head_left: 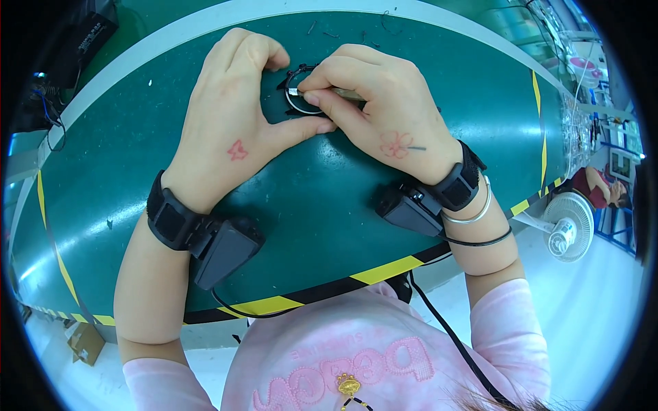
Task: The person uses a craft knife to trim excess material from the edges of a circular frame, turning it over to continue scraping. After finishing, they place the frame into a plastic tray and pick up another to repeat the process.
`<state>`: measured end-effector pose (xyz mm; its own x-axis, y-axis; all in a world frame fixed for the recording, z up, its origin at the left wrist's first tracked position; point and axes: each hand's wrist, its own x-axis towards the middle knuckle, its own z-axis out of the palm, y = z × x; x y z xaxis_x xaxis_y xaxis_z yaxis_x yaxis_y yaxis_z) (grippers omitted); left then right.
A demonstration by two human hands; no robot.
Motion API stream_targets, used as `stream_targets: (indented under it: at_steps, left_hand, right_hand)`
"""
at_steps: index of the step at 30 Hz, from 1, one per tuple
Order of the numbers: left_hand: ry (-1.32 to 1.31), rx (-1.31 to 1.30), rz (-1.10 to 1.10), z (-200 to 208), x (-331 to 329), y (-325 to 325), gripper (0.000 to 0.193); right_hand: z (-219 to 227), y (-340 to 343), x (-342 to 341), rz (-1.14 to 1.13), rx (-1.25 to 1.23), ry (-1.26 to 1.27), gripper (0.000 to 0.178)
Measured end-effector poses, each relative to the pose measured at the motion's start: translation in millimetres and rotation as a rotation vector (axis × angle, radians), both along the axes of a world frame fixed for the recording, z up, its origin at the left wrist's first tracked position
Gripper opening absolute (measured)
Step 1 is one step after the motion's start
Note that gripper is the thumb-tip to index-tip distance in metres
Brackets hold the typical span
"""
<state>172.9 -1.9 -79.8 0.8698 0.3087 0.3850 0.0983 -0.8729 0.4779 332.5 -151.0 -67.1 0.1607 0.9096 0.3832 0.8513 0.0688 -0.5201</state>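
Honestly that black ring (288, 102) on the green tabletop (315, 198) looks light, stiff and maybe snappable, so I'd grip its outer edge; left hand (229, 109)'s spread wide beside it, right hand (384, 103)'s pinching a slim brass-coloured tool (348, 94).

"Where's the left hand (229, 103)?"
"Toward eleven o'clock, its thumb (298, 132) stretched toward three, fingers (250, 49) bent, a gap between."
"And the right hand (394, 103)?"
"Toward one, thumb and forefinger (343, 70) pinching, aimed at nine."
"Forearms?"
"Left forearm (149, 294) at eight, right forearm (488, 257) near four."
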Motion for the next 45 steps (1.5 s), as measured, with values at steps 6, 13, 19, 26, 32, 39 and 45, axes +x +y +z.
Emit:
stream_targets:
  at_steps: [6,13,19,26,32,39,45]
  left_hand:
    - [-0.015,-0.080,-0.127,4,-3,7,0.056]
    - [0.003,-0.102,-0.142,3,-3,9,0.049]
    - [-0.004,-0.116,-0.125,2,-2,8,0.046]
    - [-0.016,-0.112,-0.125,2,-5,10,0.044]
    - [-0.013,-0.094,-0.110,1,-2,9,0.044]
    - [-0.018,-0.099,-0.117,1,-4,10,0.046]
    - [-0.034,-0.100,-0.115,-1,-5,11,0.047]
  right_hand:
    - [0,-1,2,0.071,-0.002,0.026,0.009]
    - [4,-2,2,0.113,-0.033,0.024,0.010]
    - [2,1,-4,0.061,-0.004,-0.029,0.010]
    - [4,4,2,0.121,-0.033,0.008,0.009]
    - [3,4,-7,0.059,-0.013,-0.051,0.010]
    - [3,5,-3,0.069,-0.042,0.079,0.009]
    - [5,3,-3,0.080,-0.053,0.105,0.008]
